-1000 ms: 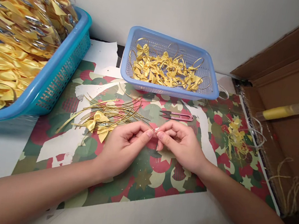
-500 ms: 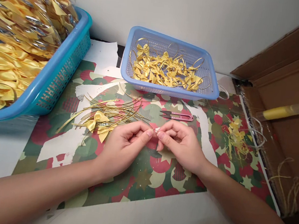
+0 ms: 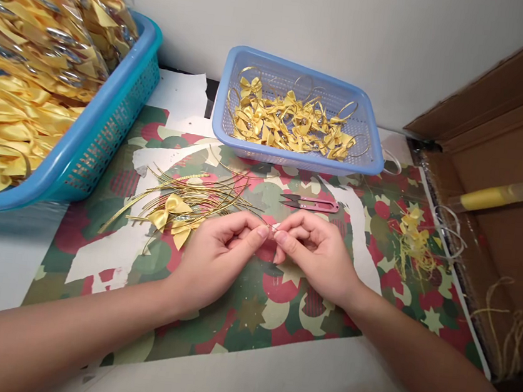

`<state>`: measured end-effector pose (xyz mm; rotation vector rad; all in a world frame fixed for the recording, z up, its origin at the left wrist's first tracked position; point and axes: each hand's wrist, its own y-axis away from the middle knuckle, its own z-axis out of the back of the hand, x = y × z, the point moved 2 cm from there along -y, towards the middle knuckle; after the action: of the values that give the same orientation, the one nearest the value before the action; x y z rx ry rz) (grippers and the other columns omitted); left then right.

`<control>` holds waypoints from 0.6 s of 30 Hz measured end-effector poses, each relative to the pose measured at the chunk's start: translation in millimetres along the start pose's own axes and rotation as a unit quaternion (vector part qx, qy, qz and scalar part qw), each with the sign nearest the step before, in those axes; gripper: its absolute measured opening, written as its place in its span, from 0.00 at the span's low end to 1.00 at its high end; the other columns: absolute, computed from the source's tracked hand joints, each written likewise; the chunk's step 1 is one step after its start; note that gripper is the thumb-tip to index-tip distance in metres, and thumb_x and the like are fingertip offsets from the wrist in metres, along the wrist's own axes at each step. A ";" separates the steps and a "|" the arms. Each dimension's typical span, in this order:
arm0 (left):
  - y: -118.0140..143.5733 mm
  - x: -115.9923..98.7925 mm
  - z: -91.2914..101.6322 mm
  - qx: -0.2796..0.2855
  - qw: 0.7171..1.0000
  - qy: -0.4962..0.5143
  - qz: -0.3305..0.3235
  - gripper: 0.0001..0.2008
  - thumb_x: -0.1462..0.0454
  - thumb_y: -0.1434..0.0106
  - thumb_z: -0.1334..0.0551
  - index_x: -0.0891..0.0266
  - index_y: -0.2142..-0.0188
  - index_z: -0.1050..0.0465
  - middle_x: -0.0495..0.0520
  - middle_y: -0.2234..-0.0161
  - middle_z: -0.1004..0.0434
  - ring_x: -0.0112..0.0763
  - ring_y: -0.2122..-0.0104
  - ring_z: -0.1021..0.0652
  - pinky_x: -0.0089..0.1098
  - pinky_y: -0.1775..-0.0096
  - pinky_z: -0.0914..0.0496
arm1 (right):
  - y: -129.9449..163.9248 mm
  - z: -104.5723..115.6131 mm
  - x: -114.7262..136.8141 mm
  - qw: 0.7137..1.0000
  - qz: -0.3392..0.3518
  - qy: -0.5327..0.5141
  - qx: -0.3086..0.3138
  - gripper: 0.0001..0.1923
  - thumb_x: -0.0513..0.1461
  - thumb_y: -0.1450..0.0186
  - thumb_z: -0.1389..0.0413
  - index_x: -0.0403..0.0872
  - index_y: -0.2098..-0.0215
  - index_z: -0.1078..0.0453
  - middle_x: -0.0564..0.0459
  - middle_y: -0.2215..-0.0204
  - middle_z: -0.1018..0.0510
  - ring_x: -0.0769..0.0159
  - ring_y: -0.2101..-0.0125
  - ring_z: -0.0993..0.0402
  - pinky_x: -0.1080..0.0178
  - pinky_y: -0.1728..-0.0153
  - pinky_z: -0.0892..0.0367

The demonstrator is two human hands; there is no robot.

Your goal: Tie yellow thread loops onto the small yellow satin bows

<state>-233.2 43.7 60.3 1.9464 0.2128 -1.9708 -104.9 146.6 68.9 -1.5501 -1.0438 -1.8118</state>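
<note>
Here, left hand and right hand meeting fingertip to fingertip over the red-and-green patterned paper mat — both pinching a thin gold wire strand between them. Just beside the left hand, a yellow satin ribbon bow on a loose bundle of gold wires. Beyond the right hand, pink thread snips; behind, a light-blue mesh plastic tray of finished bows.

light: bright, even, from above | shadows: soft, short, under the hands | glare: shiny wrap in the big basket | focus: sharp at centre | edges: wide-angle bending, dark top corners
</note>
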 end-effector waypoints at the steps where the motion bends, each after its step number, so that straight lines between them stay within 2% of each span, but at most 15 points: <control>1: 0.1 -0.2 -0.1 0.001 1.000 0.000 -0.002 0.14 0.59 0.32 0.41 0.62 0.72 0.25 0.48 0.73 0.21 0.24 0.75 0.28 0.24 0.73 0.35 | 0.2 -0.2 0.1 1.000 0.001 0.000 -0.001 0.11 0.45 0.35 0.41 0.46 0.67 0.32 0.57 0.80 0.24 0.72 0.77 0.28 0.66 0.71 0.30; 7: 0.2 -0.4 -1.9 0.003 1.000 0.011 -0.006 0.13 0.59 0.32 0.41 0.62 0.72 0.25 0.47 0.73 0.21 0.24 0.74 0.26 0.23 0.72 0.34 | 0.5 -1.1 -0.5 1.000 0.005 -0.005 -0.005 0.07 0.41 0.34 0.41 0.46 0.66 0.32 0.58 0.80 0.24 0.73 0.77 0.28 0.68 0.71 0.31; 18: 0.1 -1.4 -1.8 -0.001 1.000 0.009 -0.021 0.13 0.62 0.32 0.42 0.61 0.72 0.26 0.45 0.75 0.21 0.19 0.80 0.34 0.21 0.78 0.40 | 1.1 -2.3 -1.0 1.000 0.009 -0.011 -0.007 0.06 0.40 0.34 0.41 0.46 0.67 0.32 0.59 0.81 0.25 0.74 0.77 0.28 0.69 0.72 0.31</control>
<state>-231.5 44.5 61.6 1.9731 0.2617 -1.9795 -105.1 144.0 68.0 -1.5864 -1.0277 -1.7967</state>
